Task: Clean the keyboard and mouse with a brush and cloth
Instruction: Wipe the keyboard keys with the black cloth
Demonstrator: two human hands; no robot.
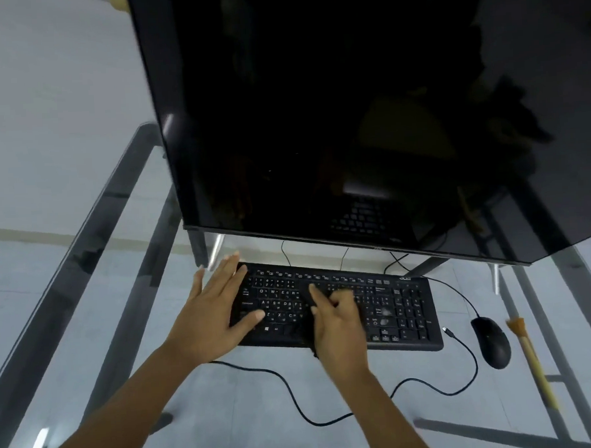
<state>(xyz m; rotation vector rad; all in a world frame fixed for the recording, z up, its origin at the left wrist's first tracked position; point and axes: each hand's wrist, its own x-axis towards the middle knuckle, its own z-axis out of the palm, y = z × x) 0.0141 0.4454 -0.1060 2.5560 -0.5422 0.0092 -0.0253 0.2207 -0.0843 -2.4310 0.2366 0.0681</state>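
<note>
A black keyboard [404, 307] lies on a glass desk [208, 420] in front of the monitor. My left hand [216, 313] rests flat on its left end with the fingers spread. My right hand [337, 327] is over the middle keys, blurred, its fingers bent on what looks like a dark cloth [308, 339] that covers the key legends there. A black mouse [492, 342] sits to the right of the keyboard. Further right lies a brush [530, 358] with a pale wooden handle and orange bristles, untouched.
A large dark monitor [316, 120] stands just behind the keyboard. A black cable [296, 405] loops across the desk in front, with a loose plug [447, 330] beside the mouse. The desk's metal frame [84, 269] shows through the glass.
</note>
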